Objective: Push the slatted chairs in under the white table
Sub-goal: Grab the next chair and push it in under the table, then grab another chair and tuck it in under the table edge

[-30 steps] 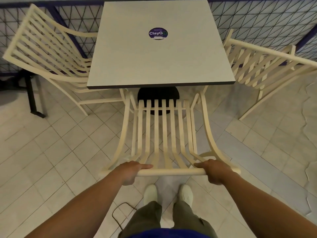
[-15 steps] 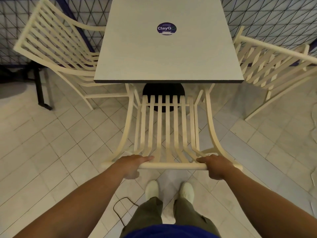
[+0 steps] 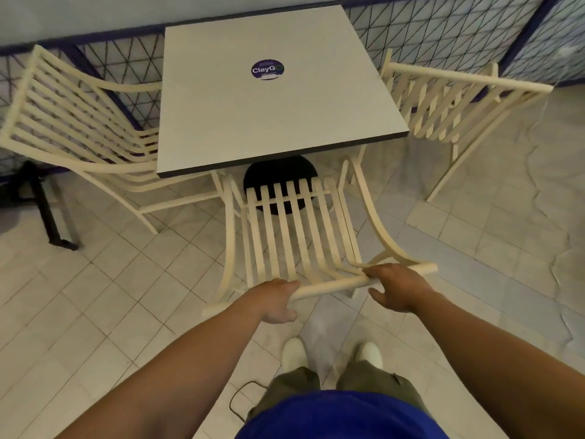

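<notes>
The white square table (image 3: 278, 122) with a round purple sticker stands on a black base (image 3: 280, 172). Three cream slatted chairs surround it. The near chair (image 3: 294, 236) has the front of its seat under the table edge and sits slightly skewed. My left hand (image 3: 275, 301) and my right hand (image 3: 395, 288) both hold its top rail, fingers over the top and thumbs below, loosely. The left chair (image 3: 72, 128) has its seat partly under the table. The right chair (image 3: 449, 103) stands close beside the table's right edge.
A wire-mesh fence (image 3: 443, 36) with blue posts runs behind the table. A black metal stand (image 3: 47, 210) is on the tiled floor at the left. My white shoes (image 3: 329, 353) are just behind the near chair, with a thin black cable (image 3: 243, 397) by my left leg.
The near chair has slid forward, its seat further under the table, and its rail now tilts. My thumbs have loosened from the rail.
</notes>
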Motion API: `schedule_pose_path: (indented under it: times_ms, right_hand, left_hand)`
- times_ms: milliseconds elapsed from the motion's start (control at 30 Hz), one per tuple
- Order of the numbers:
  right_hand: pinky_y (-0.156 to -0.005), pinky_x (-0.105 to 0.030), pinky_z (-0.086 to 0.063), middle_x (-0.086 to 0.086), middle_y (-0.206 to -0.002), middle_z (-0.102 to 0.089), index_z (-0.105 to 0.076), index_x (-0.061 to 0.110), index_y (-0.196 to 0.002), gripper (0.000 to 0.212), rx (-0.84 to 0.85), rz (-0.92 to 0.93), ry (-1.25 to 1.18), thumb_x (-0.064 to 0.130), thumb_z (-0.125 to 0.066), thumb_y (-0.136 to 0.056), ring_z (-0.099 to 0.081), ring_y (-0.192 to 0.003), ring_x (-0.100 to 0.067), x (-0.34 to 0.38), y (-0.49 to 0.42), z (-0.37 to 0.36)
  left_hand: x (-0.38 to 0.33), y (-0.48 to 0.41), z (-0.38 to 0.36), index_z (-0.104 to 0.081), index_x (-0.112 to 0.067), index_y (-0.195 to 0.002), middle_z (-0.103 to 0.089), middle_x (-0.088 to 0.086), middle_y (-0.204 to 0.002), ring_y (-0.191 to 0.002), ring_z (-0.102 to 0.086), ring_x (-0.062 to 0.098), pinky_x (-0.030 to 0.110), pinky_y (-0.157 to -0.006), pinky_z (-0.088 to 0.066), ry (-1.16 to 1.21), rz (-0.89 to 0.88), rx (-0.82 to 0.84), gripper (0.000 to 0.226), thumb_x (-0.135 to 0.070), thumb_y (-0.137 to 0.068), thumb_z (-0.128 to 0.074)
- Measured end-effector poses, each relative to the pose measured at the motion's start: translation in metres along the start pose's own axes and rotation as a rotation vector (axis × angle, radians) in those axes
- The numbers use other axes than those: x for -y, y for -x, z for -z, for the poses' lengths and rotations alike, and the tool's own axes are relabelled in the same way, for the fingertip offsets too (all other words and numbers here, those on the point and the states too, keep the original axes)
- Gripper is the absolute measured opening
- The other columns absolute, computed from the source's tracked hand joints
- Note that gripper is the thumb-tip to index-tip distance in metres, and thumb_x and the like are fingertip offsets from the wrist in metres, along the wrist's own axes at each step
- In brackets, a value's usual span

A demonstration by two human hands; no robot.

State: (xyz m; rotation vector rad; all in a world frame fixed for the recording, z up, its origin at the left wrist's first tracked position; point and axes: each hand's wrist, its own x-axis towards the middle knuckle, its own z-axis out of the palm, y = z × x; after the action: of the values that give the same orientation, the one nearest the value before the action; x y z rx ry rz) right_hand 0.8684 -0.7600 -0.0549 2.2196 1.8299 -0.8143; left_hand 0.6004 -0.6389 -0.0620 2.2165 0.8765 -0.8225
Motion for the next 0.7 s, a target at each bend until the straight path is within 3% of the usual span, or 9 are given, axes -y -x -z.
schedule_pose_path:
  times_ms: [133,233,367,533,700]
  right_hand:
    - [-0.091,-0.037,-0.055,-0.002,-0.116,-0.070,-0.070,0.018,-0.117,0.032,-0.277,0.022,-0.119,0.033,-0.066,-0.089,-0.065,-0.104,-0.022,-0.009,0.026,-0.009]
    - [-0.081,-0.040,-0.058,-0.006,-0.105,-0.073,-0.073,0.013,-0.109,0.029,-0.411,0.041,-0.150,0.032,-0.068,-0.088,-0.068,-0.096,-0.027,-0.023,0.049,-0.022]
    - [-0.096,-0.036,-0.050,0.000,-0.124,-0.066,-0.062,0.019,-0.129,0.044,-0.204,-0.069,-0.221,0.044,-0.054,-0.094,-0.059,-0.115,-0.020,-0.056,0.084,-0.039]
    - [-0.108,-0.039,-0.040,-0.003,-0.145,-0.052,-0.046,0.023,-0.145,0.060,0.083,-0.217,-0.292,0.053,-0.050,-0.094,-0.046,-0.133,-0.023,-0.112,0.142,-0.078]
    - [-0.110,-0.040,-0.037,-0.005,-0.150,-0.046,-0.037,0.023,-0.150,0.069,0.185,-0.305,-0.340,0.059,-0.050,-0.092,-0.041,-0.136,-0.025,-0.170,0.202,-0.113]
  left_hand:
    - [-0.031,0.002,0.005,-0.043,-0.023,-0.145,-0.053,0.001,-0.132,-0.111,-0.054,0.022,0.035,-0.089,-0.046,-0.028,-0.138,-0.199,0.060,-0.046,-0.091,-0.057]
    - [-0.059,0.000,0.007,-0.050,-0.023,-0.140,-0.054,-0.004,-0.130,-0.113,-0.054,0.019,0.033,-0.089,-0.045,-0.053,-0.217,-0.307,0.054,-0.047,-0.092,-0.056]
    - [-0.108,-0.012,0.007,-0.050,-0.025,-0.140,-0.053,-0.001,-0.139,-0.123,-0.050,0.020,0.037,-0.097,-0.045,-0.142,-0.228,-0.240,0.055,-0.049,-0.092,-0.055]
    - [-0.184,-0.029,-0.028,-0.047,-0.024,-0.145,-0.051,0.000,-0.146,-0.129,-0.050,0.021,0.035,-0.105,-0.042,-0.189,-0.154,0.013,0.063,-0.049,-0.088,-0.061]
    - [-0.260,-0.049,-0.069,-0.045,-0.023,-0.146,-0.051,0.002,-0.146,-0.129,-0.051,0.021,0.038,-0.107,-0.042,-0.201,-0.151,0.134,0.069,-0.052,-0.087,-0.063]
